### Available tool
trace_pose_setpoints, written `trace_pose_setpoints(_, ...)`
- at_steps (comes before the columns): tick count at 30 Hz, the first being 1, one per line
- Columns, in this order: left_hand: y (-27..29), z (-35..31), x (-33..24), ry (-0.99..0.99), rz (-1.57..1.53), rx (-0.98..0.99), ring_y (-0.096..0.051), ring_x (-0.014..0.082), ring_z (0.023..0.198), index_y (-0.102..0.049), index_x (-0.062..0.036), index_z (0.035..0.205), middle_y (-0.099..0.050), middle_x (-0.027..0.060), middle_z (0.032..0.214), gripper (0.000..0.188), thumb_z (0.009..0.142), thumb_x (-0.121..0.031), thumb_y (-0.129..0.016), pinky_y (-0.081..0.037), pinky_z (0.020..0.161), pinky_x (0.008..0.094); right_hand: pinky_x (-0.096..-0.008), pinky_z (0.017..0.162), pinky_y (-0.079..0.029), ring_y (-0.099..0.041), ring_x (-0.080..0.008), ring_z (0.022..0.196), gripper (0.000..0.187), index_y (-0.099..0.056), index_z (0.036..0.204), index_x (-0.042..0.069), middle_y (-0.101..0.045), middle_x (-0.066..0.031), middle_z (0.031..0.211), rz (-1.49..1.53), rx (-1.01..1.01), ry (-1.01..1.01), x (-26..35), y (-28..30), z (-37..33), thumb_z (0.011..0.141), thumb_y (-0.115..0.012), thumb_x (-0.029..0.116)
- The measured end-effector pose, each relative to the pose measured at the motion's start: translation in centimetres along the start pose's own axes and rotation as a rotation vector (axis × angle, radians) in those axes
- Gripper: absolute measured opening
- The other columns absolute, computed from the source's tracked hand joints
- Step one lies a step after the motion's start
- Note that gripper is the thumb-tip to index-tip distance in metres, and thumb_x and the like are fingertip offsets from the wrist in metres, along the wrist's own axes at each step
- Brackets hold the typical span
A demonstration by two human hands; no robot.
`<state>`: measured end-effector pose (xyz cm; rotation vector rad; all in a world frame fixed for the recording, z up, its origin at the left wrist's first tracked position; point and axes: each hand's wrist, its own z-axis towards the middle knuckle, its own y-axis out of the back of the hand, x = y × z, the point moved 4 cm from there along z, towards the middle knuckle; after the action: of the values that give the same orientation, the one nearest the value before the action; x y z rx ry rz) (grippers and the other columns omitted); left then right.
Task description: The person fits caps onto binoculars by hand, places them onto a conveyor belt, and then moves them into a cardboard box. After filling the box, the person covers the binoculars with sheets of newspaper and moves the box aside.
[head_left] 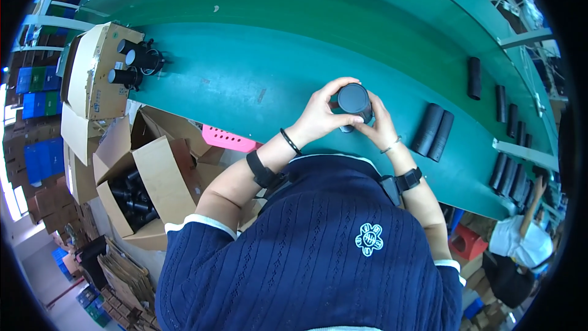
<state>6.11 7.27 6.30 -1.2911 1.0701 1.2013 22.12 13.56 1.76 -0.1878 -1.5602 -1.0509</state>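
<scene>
Between my two hands is a black cylinder, standing with its round flat end toward me. My left hand curls round its left side, the thumb across the near side. On the right side, the fingers of my right hand close on the same cylinder. A small dark round part shows below it, near my thumbs; I cannot make out what it is. To the right of my right hand, two black ribbed tubes lie side by side on the green bench.
Several black cylinders with ring brackets stand by a cardboard box at the left end. Below it, an open carton holds black parts. A pink basket sits at the bench edge. More black tubes line the right; another person is there.
</scene>
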Motion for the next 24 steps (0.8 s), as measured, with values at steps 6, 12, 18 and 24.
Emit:
trace_pose_setpoints(6, -0.4, 1.0, 0.1, 0.059, -0.053, 0.086, -0.052, 0.0172, 0.113, -0.048, -0.0058, 0.126, -0.054, 0.0054, 0.121, 0.062, 0.072, -0.006, -0.077, -0.05, 0.092, 0.0349, -0.0403, 0.092, -0.045, -0.054, -0.0348, 0.108, 0.076, -0.043, 0.13, 0.005, -0.054, -0.0178, 0.116, -0.006, -0.03, -0.011, 0.2, 0.7, -1.1, 0.065, -0.08, 0.02)
trace_pose_setpoints(12, -1.9, 2.5, 0.7, 0.118, 0.001, 0.133, -0.054, 0.0172, 0.111, -0.05, -0.0043, 0.126, -0.056, 0.0055, 0.119, 0.062, 0.071, -0.007, -0.078, -0.05, 0.091, 0.034, -0.0381, 0.101, -0.039, -0.047, -0.032, 0.124, 0.095, -0.024, 0.142, 0.007, -0.047, -0.0186, 0.131, 0.099, 0.139, -0.164, -2.3, 1.6, -3.7, 0.065, -0.08, 0.017)
trace_pose_setpoints(18, -3.0, 3.7, 2.9, 0.191, -0.068, -0.045, -0.047, 0.024, 0.118, -0.032, -0.0119, 0.141, -0.037, 0.0137, 0.139, 0.077, 0.077, -0.014, -0.075, -0.051, 0.084, 0.0353, -0.0362, 0.086, -0.043, -0.056, -0.0235, 0.1, 0.091, -0.022, 0.141, 0.01, -0.056, -0.0174, 0.107, 0.391, 0.018, -0.319, -6.4, 7.6, -1.2, 0.068, -0.076, 0.013)
trace_pose_setpoints(24, -2.9, 3.9, 5.0, 0.499, -0.076, -0.017, -0.06, 0.0158, 0.097, -0.055, -0.0053, 0.117, -0.061, 0.0079, 0.111, 0.028, 0.092, -0.017, -0.058, -0.052, 0.079, 0.0298, -0.0445, 0.086, -0.046, -0.056, -0.0391, 0.103, 0.077, -0.027, 0.137, 0.016, -0.055, -0.024, 0.111, -0.252, -0.52, -0.606, -19.7, 19.8, 4.8, 0.076, -0.072, 0.032)
